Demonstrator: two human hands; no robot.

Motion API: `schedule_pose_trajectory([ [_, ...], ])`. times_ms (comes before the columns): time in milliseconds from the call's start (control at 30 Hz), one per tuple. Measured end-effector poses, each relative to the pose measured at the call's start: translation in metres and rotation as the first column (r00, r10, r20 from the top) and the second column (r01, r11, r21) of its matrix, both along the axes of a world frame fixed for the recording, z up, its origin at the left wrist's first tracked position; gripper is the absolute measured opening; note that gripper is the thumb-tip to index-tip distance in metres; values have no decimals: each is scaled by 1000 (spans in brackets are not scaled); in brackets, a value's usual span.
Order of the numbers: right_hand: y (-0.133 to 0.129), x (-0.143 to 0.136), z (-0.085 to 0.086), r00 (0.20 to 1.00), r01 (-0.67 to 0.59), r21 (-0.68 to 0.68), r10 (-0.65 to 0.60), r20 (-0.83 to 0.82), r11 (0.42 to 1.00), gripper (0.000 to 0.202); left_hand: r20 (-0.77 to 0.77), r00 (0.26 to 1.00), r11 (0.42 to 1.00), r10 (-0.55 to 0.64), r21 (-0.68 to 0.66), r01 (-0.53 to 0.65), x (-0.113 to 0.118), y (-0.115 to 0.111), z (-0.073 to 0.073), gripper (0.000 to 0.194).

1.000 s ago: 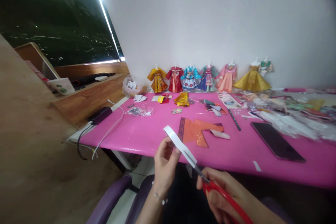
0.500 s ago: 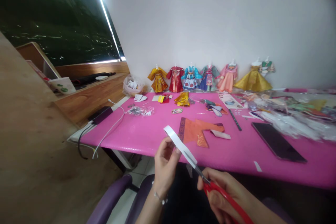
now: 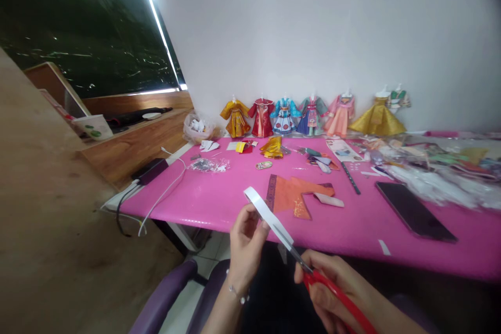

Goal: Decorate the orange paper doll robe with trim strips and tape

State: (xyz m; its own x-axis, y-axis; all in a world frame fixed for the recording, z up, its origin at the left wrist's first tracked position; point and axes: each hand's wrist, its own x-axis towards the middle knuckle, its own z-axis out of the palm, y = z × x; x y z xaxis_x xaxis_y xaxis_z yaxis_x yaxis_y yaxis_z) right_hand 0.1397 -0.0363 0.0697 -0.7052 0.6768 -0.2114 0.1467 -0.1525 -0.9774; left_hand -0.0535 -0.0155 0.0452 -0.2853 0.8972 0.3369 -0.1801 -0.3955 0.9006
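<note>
Between thumb and fingers, my left hand (image 3: 247, 242) pinches a narrow white strip (image 3: 263, 211) that curls over at its upper end. My right hand (image 3: 332, 287) grips red-handled scissors (image 3: 340, 300), whose blades point up and left and meet the strip's lower end. Part of a blade is covered by the strip. Just beyond my hands, an orange garment piece (image 3: 291, 193) with a dark patterned border lies flat on the pink table (image 3: 219, 209). The strip's upper part overlaps the garment's left side in view.
A black phone (image 3: 415, 211) and a dark pen (image 3: 350, 177) lie on the right, near a heap of plastic bags (image 3: 438, 182). Small dressed figures, one in a blue robe (image 3: 286, 116), line the wall. A gold cloth (image 3: 273, 147) and white cable (image 3: 168, 186) are further left.
Almost nothing differs. Both hands, the strip and the scissors hold nearly the same position.
</note>
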Motion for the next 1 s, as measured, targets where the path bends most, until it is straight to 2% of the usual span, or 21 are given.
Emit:
schedule_pose_trajectory([
  [233, 1, 1, -13, 999, -9, -10, 9, -35, 1000, 64, -35, 999, 1000, 0, 9, 0, 0, 1, 0, 17],
  [433, 5, 2, -8, 1000, -29, 32, 29, 5, 999, 66, -127, 992, 999, 10, 43, -5, -5, 2, 4, 16],
  [600, 7, 6, -2, 998, -46, 74, 50, -44, 996, 61, -246, 969, 996, 8, 92, 15, -11, 1, 11, 15],
  [800, 11, 8, -1, 996, -53, 74, 58, -69, 996, 66, -376, 927, 987, 10, 151, 51, -14, 5, 19, 22],
  [900, 14, 10, -5, 993, -48, 83, 56, -103, 995, 66, -382, 924, 982, 28, 181, 45, -14, 6, 24, 23],
  [1000, 18, 10, -17, 984, -14, 65, 25, -174, 998, 59, -339, 939, 977, 52, 212, 23, -14, 8, 34, 21],
])
